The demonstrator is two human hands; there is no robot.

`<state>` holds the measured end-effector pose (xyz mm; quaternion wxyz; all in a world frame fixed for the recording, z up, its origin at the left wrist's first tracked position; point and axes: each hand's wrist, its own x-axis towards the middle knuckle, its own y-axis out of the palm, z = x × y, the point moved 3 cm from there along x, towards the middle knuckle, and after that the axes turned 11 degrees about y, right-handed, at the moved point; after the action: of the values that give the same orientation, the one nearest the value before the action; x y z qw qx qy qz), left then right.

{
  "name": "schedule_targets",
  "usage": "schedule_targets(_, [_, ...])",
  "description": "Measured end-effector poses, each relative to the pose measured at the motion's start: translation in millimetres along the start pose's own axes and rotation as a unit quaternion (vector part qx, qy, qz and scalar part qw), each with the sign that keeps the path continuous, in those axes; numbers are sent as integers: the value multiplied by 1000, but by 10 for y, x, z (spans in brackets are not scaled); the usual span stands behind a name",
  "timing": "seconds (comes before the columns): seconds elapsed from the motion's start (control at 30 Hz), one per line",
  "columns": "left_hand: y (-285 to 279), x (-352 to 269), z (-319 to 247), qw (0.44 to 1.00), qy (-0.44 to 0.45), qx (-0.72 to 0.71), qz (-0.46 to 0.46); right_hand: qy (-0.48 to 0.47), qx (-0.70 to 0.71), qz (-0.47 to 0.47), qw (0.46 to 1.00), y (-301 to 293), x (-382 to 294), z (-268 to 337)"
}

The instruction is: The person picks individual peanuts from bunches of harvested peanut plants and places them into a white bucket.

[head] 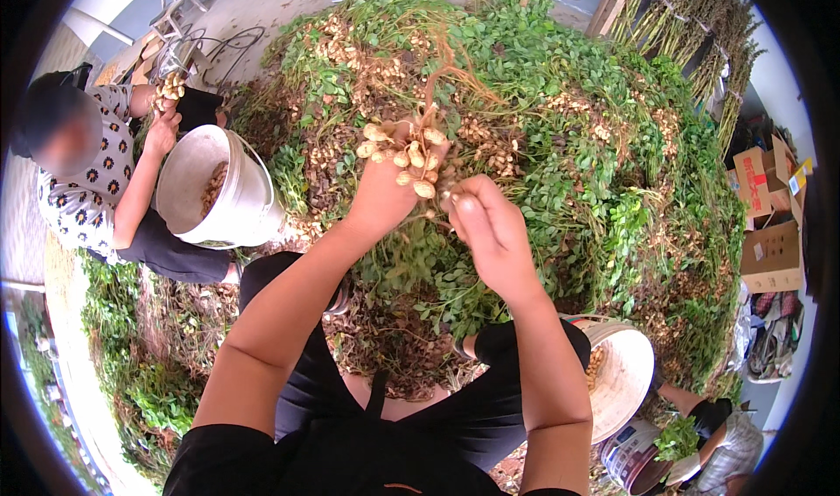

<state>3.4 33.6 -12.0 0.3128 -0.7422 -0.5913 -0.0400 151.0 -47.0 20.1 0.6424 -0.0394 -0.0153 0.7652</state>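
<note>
Near the middle of the view, my left hand is closed around the stems of an uprooted peanut plant, with a cluster of pale peanut pods over its fingers and the roots pointing away from me. Just right of the cluster and a little lower, my right hand has its fingers curled together; whether a pod is between them is hidden. The plant's green leaves hang below my hands. A white bucket with peanuts in it stands tilted beside my right knee.
A large heap of peanut plants spreads ahead. At the left sits a co-worker holding peanuts beside a white bucket. Another person is at the lower right near a printed bucket. Cardboard boxes and dried stalk bundles line the right.
</note>
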Motion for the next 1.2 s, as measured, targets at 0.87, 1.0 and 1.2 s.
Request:
schedule_targets(0.87, [-9, -93, -71, 957, 181, 210, 83, 32, 58, -22, 998, -137, 189, -61])
schedule_targets(1.0, [-109, -10, 50, 907, 94, 385, 143, -28, 348, 83, 934, -409, 113, 115])
schedule_targets(1.2, [-19, -37, 46, 988, 64, 95, 102, -25, 53, -74, 996, -336, 277, -184])
